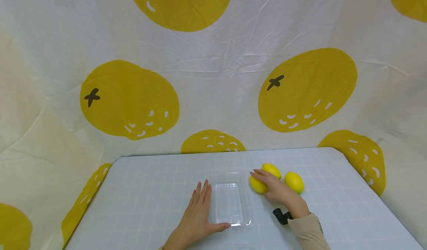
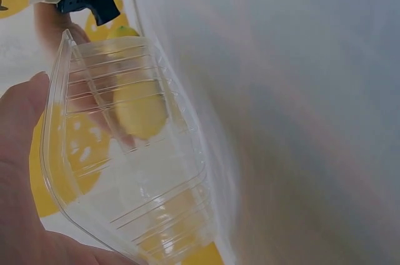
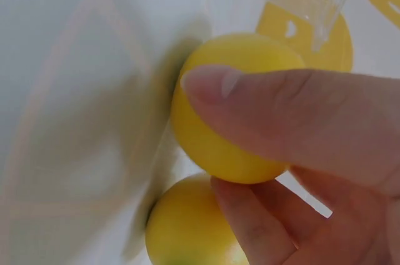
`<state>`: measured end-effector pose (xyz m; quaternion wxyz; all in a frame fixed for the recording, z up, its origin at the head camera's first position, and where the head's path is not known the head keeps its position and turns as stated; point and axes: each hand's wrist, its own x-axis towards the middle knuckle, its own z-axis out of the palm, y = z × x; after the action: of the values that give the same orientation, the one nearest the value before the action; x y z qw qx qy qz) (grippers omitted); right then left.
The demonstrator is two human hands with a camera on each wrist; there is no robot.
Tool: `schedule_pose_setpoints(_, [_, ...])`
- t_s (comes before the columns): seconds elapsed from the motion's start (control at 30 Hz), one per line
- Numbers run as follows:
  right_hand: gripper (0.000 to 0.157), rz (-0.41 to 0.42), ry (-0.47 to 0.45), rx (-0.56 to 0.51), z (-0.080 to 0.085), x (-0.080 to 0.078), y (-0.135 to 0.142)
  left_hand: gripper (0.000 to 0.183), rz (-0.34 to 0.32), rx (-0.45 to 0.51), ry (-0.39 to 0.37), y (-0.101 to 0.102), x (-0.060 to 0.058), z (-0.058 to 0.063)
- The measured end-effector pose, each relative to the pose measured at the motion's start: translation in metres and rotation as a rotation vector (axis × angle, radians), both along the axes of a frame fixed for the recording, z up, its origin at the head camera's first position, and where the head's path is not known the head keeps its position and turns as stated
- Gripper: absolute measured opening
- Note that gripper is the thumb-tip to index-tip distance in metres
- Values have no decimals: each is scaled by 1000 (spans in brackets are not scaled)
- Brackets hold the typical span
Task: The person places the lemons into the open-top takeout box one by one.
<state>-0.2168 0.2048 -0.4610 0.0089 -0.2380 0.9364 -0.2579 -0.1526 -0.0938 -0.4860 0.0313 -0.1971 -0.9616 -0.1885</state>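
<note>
A clear plastic container (image 1: 228, 203) sits on the table in front of me. My left hand (image 1: 197, 216) lies along its left side, fingers straight and thumb at the near edge; the left wrist view shows the thumb and palm at the container's rim (image 2: 53, 171). To the container's right, my right hand (image 1: 275, 189) grips a yellow lemon (image 1: 257, 186) from above. In the right wrist view the thumb presses across this lemon (image 3: 244, 52), with fingers around its other side. A second lemon (image 1: 271, 169) lies just behind it, and a third lemon (image 1: 294, 182) is right of the hand.
A pale blue checked cloth (image 1: 153, 190) covers the table. Behind it hangs a white curtain (image 1: 217, 90) printed with large yellow fruit. A black wrist-worn device (image 1: 281, 216) shows beside my right wrist.
</note>
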Motion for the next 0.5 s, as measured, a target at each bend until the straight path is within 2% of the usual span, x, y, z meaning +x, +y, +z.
schedule_pose_setpoints(0.23, [70, -48, -21, -24, 0, 2, -1, 124, -11, 16, 15, 0, 0, 0])
schedule_pose_setpoints(0.5, [70, -108, -52, -60, -2, 2, -3, 124, -7, 4, -15, 0, 0, 2])
